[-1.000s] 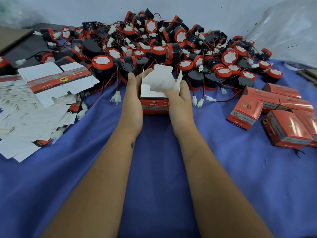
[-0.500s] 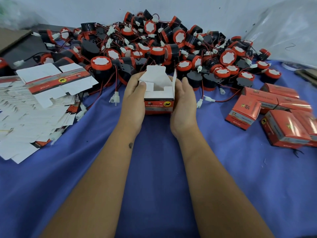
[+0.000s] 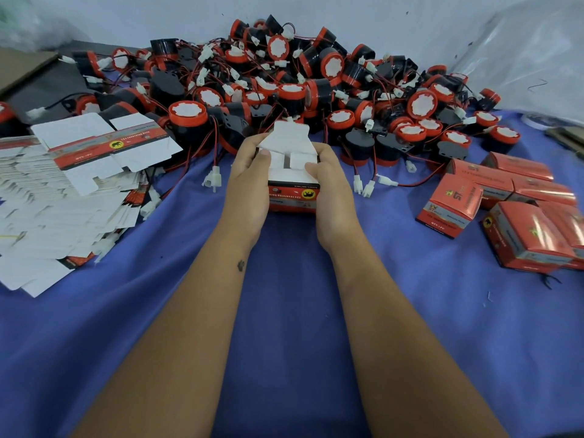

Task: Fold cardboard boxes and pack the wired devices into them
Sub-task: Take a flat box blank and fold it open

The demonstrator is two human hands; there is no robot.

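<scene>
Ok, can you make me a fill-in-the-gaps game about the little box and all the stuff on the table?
1. Both hands hold a small red cardboard box whose flaps are ____ inside.
2. The table cloth is ____.
3. The heap of red-and-black round wired devices lies ____ the held box.
4. The finished closed red boxes sit on the person's ____ side.

Missing words: white; blue; behind; right
</scene>
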